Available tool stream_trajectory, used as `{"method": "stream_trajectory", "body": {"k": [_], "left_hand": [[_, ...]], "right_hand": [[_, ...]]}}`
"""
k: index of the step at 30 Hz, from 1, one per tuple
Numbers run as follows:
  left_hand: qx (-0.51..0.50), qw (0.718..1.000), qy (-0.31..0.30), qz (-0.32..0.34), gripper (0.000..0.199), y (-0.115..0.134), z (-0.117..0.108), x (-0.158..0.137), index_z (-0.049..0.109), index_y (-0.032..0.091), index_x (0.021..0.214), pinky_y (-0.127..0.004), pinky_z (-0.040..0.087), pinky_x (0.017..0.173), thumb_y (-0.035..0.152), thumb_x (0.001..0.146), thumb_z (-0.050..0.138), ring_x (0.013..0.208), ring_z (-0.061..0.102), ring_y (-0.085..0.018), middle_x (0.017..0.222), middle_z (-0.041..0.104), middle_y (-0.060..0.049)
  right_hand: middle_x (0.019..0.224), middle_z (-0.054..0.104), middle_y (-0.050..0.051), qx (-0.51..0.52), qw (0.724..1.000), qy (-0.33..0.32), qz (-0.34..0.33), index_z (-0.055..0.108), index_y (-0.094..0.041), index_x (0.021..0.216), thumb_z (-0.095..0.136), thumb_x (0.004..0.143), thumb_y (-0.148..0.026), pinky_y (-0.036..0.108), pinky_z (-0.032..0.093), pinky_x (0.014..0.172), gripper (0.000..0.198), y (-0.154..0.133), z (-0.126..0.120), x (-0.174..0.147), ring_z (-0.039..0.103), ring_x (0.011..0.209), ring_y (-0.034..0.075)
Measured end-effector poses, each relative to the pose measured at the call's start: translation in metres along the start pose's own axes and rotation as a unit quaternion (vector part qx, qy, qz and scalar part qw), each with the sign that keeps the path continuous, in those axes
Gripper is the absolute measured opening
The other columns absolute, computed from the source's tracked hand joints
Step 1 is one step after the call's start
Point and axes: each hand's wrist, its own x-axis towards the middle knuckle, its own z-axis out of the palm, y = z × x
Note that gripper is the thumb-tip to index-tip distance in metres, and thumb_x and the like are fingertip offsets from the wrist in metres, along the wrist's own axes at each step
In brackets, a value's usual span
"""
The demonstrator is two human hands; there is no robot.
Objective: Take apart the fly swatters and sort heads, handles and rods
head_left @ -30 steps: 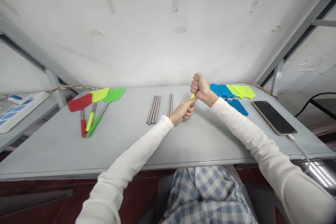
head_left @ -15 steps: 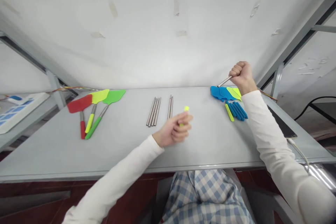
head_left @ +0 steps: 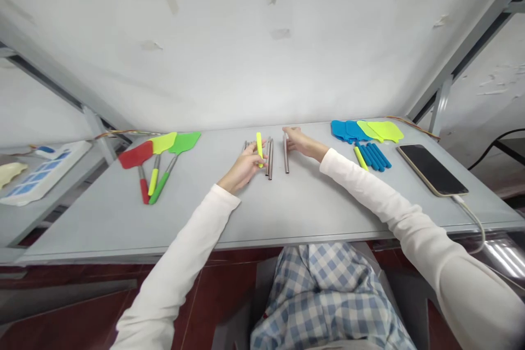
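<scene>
My left hand (head_left: 243, 168) is closed around a yellow handle grip (head_left: 259, 145), which stands up between thumb and fingers. Beneath and behind this hand lie several metal tubes, partly hidden. Just right of it, two more metal tubes (head_left: 269, 158) rest side by side on the table. My right hand (head_left: 301, 143) pinches a single metal tube (head_left: 286, 157) near its far end; whether the tube touches the table I cannot tell.
Three finished spatula-shaped swatters, red (head_left: 137, 155), yellow (head_left: 163, 143) and green (head_left: 184, 143), lie at left. At right are blue heads (head_left: 344, 130), yellow heads (head_left: 385, 130), several blue grips (head_left: 376, 157), a yellow grip (head_left: 361, 158) and a phone (head_left: 433, 169) on a cable.
My right hand has come down and left from the far right with the metal tube. The left hand, still holding the yellow grip, has shifted left and away from me over the tubes.
</scene>
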Motion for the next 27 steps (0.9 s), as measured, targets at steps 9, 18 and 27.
{"method": "stream_trajectory", "body": {"k": [9, 18, 27], "left_hand": [[0.261, 0.952, -0.074, 0.144, 0.071, -0.031, 0.051, 0.028, 0.032, 0.029, 0.144, -0.040, 0.050, 0.094, 0.013, 0.078, 0.054, 0.096, 0.060, -0.015, 0.139, 0.030, -0.013], [0.597, 0.769, -0.042, 0.225, 0.055, -0.035, 0.056, 0.053, 0.035, 0.015, 0.143, -0.052, 0.023, 0.117, 0.022, 0.090, 0.044, 0.142, 0.032, -0.031, 0.147, 0.035, -0.019], [0.734, 0.675, 0.009, 0.082, 0.061, -0.034, 0.012, 0.059, 0.036, 0.017, 0.148, -0.051, 0.015, 0.120, 0.047, 0.097, 0.025, 0.148, 0.022, -0.031, 0.157, 0.033, -0.008]], "right_hand": [[0.102, 0.068, 0.010, -0.180, 0.973, -0.031, -0.141, 0.062, -0.017, 0.099, 0.044, 0.091, -0.062, 0.026, 0.051, 0.068, 0.049, -0.010, -0.030, -0.045, 0.063, 0.077, 0.015], [0.083, 0.067, 0.007, -0.305, 0.932, 0.165, -0.107, 0.049, -0.010, 0.124, 0.049, 0.093, -0.030, 0.026, 0.045, 0.063, 0.037, 0.036, -0.097, -0.050, 0.062, 0.066, 0.016], [0.096, 0.069, 0.015, -0.637, 0.751, 0.127, -0.119, 0.065, -0.014, 0.112, 0.047, 0.093, -0.033, 0.037, 0.038, 0.081, 0.032, 0.049, -0.115, -0.075, 0.061, 0.096, 0.030]]}}
